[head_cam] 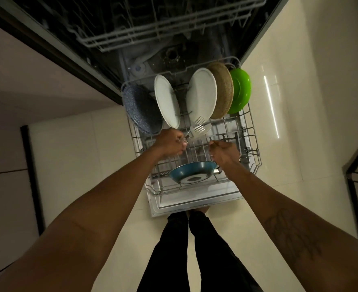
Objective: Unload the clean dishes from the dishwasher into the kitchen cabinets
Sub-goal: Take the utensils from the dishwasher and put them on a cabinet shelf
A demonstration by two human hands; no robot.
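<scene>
A home kitchen: an open dishwasher with plates racked, pale cabinet fronts, tiled floor.

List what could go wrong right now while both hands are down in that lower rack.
1. The left hand seems closed on cutlery beside the white plate; lifting carelessly could knock that plate off its tines.
2. Forks lean against the second white plate; pulling them out might tip or chip it.
3. The right hand sits just above the blue pan, which stands tilted on its edge; a bump with the wrist could topple it.
</scene>
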